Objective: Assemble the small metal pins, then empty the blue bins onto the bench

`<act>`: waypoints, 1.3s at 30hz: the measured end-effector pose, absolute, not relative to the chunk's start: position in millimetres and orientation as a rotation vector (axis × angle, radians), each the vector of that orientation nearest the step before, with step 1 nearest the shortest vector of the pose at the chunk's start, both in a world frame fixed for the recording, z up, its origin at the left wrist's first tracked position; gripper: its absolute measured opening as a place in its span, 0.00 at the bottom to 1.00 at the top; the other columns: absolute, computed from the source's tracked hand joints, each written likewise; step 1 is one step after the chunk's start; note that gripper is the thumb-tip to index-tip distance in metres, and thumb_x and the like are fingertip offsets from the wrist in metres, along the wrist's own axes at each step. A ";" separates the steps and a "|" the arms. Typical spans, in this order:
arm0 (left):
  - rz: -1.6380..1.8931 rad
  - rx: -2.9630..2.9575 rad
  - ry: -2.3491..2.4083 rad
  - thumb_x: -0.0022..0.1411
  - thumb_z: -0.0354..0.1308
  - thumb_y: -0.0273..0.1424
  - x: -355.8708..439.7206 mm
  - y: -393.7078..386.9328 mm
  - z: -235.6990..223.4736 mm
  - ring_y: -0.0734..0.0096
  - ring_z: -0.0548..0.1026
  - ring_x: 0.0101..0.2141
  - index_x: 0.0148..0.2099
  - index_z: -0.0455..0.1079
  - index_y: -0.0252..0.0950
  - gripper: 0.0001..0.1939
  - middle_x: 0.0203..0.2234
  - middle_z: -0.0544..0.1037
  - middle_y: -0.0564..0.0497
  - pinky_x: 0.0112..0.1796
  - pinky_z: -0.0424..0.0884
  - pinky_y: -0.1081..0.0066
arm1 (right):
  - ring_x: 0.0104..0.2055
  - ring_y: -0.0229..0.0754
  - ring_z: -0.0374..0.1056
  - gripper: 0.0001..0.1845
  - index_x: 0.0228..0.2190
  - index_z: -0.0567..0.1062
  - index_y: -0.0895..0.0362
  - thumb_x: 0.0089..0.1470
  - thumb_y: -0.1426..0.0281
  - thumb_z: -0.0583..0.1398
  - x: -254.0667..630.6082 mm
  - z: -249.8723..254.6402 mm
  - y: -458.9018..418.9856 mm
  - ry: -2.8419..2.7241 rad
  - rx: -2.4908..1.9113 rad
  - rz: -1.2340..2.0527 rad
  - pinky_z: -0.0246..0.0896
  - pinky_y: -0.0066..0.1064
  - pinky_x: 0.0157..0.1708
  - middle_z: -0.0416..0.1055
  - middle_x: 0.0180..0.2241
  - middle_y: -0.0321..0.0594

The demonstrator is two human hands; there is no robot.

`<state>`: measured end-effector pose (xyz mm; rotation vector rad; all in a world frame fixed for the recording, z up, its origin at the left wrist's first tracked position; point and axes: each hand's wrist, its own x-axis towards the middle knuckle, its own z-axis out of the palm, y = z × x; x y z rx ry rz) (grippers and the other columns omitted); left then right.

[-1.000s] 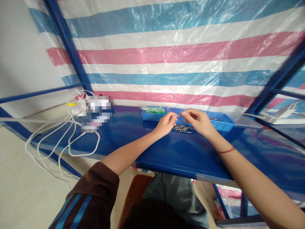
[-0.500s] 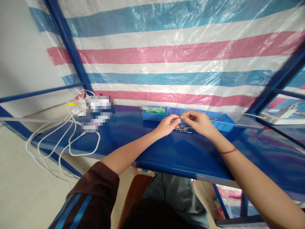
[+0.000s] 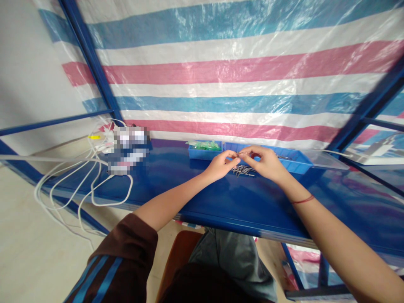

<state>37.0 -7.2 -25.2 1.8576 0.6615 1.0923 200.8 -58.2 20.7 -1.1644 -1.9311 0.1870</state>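
Note:
My left hand (image 3: 223,164) and my right hand (image 3: 260,161) meet fingertip to fingertip above the blue desk. Both are closed in a pinch around something small that I cannot make out. Just below them lies a loose pile of thin metal pins or screws (image 3: 243,170), partly covered by my fingers. Behind my left hand, a blue bin (image 3: 202,155) contains green pieces in clear plastic (image 3: 206,145). Beyond my right hand, another blue bin (image 3: 299,164) has a few metal pieces in it; my hand covers part of it.
White cables (image 3: 94,198) loop over the left end of the desk (image 3: 176,185), near blurred-out items (image 3: 129,149). A clear plastic sheet or lid (image 3: 328,160) lies right of the bins. Blue metal posts (image 3: 91,59) and a striped tarp (image 3: 221,75) stand behind.
Both hands stay in nearly the same place. Their pinching fingers have shifted very slightly; the pile and bins have not moved.

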 end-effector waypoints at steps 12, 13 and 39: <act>1.042 2.486 0.982 0.61 0.55 0.38 26.6 -5.8 -26.3 0.62 0.71 0.44 0.55 0.65 0.33 0.22 0.42 0.74 0.44 0.50 0.65 0.61 | 0.32 0.47 0.71 0.14 0.28 0.77 0.57 0.55 0.63 0.55 249.2 26.3 -41.9 -1.884 -1.570 -0.235 0.58 0.34 0.33 0.77 0.30 0.47; 0.965 2.582 1.004 0.62 0.55 0.38 25.0 -5.1 -27.8 0.60 0.69 0.47 0.55 0.66 0.34 0.22 0.44 0.73 0.44 0.51 0.64 0.60 | 0.33 0.49 0.71 0.15 0.29 0.77 0.58 0.55 0.63 0.54 259.7 26.7 -40.3 -1.822 -1.670 -0.308 0.57 0.34 0.33 0.77 0.30 0.49; 0.719 2.782 1.006 0.63 0.51 0.32 23.6 3.5 -33.7 0.67 0.72 0.41 0.39 0.74 0.39 0.10 0.38 0.73 0.49 0.46 0.67 0.67 | 0.31 0.41 0.69 0.18 0.36 0.78 0.58 0.51 0.57 0.59 225.6 4.1 -38.2 -2.471 -1.295 0.192 0.61 0.30 0.32 0.75 0.31 0.42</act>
